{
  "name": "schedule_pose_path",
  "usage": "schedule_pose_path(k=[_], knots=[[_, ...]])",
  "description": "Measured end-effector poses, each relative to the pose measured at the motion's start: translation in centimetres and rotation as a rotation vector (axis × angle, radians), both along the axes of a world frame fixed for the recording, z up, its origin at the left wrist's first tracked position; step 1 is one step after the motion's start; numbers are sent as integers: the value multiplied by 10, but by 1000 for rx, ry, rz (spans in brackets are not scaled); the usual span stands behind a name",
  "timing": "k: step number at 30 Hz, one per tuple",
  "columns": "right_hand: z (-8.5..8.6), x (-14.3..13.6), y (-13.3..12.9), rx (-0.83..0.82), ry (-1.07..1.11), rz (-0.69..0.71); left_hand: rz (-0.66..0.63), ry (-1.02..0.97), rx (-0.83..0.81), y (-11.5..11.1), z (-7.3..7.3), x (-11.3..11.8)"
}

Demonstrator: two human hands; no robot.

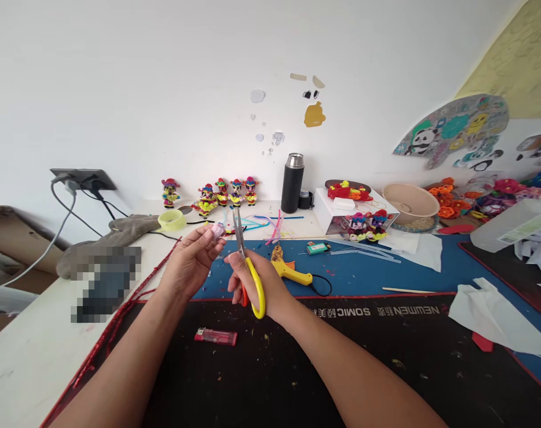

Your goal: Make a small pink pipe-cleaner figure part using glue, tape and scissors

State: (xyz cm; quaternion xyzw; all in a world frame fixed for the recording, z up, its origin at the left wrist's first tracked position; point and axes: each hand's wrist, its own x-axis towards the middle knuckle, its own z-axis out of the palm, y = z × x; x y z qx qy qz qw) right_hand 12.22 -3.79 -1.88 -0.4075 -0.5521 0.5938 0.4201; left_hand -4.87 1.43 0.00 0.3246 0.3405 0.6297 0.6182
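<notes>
Between the fingertips of my left hand (192, 258) is a small pale pinkish-purple piece (217, 229). My right hand (261, 282) holds scissors with yellow and orange handles (257, 288); their blades point up and away, a little to the right of the small piece, and do not touch it. A yellow glue gun (292, 273) lies just beyond my right hand on the blue mat (355, 276). Nearer, a red lighter (216, 336) rests on the black mat (235, 386). Several colourful small figures (206, 200) stand along the wall.
A black bottle (292, 185) stands at the wall beside a white box (328, 207) and a beige bowl (409, 203). Red fuzzy strips (114, 324) run along the left. White sheets (493, 315) lie at the right. A yellow tape roll (172, 220) sits back left.
</notes>
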Motion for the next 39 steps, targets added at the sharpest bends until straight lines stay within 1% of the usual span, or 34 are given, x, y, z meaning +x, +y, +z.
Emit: schedule_pose_path(k=[12,16,26,34,39], knots=[[3,1,-2,39,-72,10,-23,40,43,0,0,-1],[5,1,-3,67,-100,9,4,50,41,-2,2,2],[2,0,-2,79,-178,-24,77,113,125,-4,5,5],[4,2,-3,119,-237,-15,77,100,122,-5,8,7],[10,3,-5,148,-301,-51,77,88,120,-7,10,8]])
